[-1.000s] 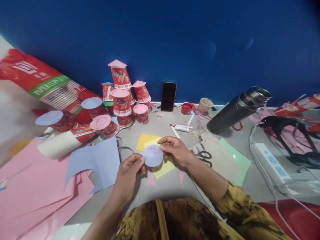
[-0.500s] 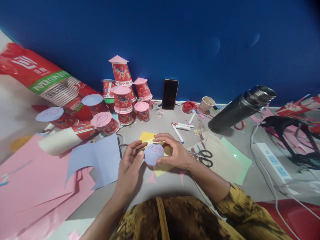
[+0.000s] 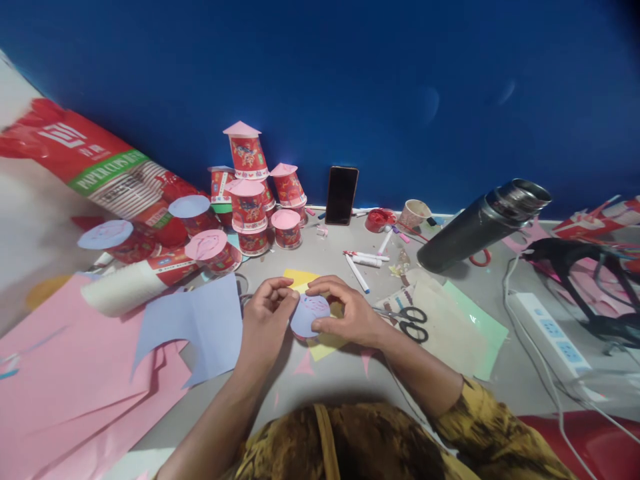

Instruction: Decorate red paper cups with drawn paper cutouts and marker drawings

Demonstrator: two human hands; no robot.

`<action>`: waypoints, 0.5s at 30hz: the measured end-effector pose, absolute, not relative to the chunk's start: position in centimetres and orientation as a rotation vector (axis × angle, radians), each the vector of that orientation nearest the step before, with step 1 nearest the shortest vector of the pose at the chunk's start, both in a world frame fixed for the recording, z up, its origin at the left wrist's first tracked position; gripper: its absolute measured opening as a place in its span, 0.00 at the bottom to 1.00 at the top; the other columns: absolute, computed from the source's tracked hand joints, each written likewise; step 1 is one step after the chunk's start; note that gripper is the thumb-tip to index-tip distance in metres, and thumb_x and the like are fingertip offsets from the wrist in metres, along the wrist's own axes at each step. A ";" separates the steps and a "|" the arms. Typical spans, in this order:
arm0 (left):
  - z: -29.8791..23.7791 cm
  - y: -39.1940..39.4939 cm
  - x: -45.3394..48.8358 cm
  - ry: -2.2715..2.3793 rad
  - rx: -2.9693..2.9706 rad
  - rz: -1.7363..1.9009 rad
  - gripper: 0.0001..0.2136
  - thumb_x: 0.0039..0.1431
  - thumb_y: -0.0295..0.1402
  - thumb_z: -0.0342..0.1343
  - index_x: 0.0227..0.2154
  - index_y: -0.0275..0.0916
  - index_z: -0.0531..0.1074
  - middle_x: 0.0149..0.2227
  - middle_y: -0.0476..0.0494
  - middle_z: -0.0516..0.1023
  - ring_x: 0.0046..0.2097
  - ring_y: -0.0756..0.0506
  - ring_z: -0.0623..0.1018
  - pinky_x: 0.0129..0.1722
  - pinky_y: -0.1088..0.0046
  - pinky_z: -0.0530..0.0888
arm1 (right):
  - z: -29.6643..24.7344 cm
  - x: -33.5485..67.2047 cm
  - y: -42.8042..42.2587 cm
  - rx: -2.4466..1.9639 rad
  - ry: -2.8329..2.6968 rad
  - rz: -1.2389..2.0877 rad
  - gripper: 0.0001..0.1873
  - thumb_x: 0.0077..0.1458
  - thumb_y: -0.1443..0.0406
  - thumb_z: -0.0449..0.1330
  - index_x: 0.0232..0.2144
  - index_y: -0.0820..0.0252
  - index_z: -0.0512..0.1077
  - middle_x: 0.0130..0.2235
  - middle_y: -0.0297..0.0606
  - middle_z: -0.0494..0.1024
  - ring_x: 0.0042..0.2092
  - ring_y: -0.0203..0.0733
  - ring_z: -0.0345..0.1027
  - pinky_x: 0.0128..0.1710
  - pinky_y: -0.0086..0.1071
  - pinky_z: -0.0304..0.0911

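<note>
A round blue paper disc [image 3: 309, 317] with pink and dark marks lies between my hands. A thin red edge shows under its near side, like the rim of a paper cup, but most of what is beneath is hidden. My right hand [image 3: 350, 312] grips the disc's right side, thumb on the near edge and fingers curved round the far edge. At its upper left edge, my left hand [image 3: 270, 313] has thumb and forefinger pinched together, the other fingers curled. Yellow paper [image 3: 325, 348] lies underneath.
Red paper cups [image 3: 249, 208] with pink paper tops stand stacked behind, near a phone [image 3: 342, 195]. Scissors [image 3: 413, 324], markers [image 3: 357, 273] and a dark flask [image 3: 470, 230] are to the right. Blue paper [image 3: 210, 327] and pink sheets [image 3: 75, 380] lie left; a power strip [image 3: 550, 333] is far right.
My left thumb and forefinger have come together at the disc's upper left edge; before, they were apart. My right hand keeps its hold. The whole view has shifted slightly.
</note>
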State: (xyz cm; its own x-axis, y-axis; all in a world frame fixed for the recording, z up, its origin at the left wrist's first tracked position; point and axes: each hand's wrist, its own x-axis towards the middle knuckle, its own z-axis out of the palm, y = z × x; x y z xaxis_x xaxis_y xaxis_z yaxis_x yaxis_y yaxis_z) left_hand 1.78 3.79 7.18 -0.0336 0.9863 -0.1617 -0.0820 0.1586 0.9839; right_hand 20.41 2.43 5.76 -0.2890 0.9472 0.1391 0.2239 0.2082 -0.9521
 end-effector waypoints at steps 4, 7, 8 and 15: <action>7.1 4.2 2.0 1.257 0.974 1.137 0.17 0.45 0.38 0.69 0.37 0.39 0.73 0.25 0.54 0.75 0.27 0.50 0.71 0.29 0.74 0.67 | 5.7 20.4 2.5 -1.123 -1.679 1.156 0.25 0.49 0.64 0.75 0.51 0.53 0.78 0.58 0.44 0.76 0.60 0.51 0.71 0.54 0.41 0.68; 7.0 4.3 2.1 1.237 0.918 1.134 0.18 0.42 0.37 0.69 0.36 0.39 0.73 0.25 0.54 0.75 0.27 0.50 0.72 0.29 0.74 0.68 | 5.6 20.5 2.5 -1.123 -1.677 1.178 0.26 0.49 0.63 0.75 0.51 0.53 0.78 0.58 0.44 0.76 0.60 0.51 0.71 0.54 0.40 0.68; 7.0 4.3 2.1 1.231 0.897 1.138 0.18 0.42 0.36 0.69 0.36 0.39 0.73 0.25 0.54 0.75 0.27 0.51 0.72 0.30 0.74 0.68 | 5.6 20.6 2.5 -1.123 -1.676 1.186 0.26 0.49 0.63 0.75 0.51 0.53 0.78 0.58 0.44 0.76 0.60 0.51 0.70 0.54 0.40 0.67; 7.2 4.4 2.4 1.183 0.805 1.127 0.19 0.40 0.35 0.71 0.36 0.38 0.73 0.25 0.55 0.75 0.27 0.51 0.72 0.31 0.75 0.68 | 5.5 20.7 2.6 -1.118 -1.668 1.224 0.26 0.49 0.60 0.75 0.52 0.54 0.78 0.58 0.44 0.75 0.59 0.51 0.70 0.54 0.40 0.67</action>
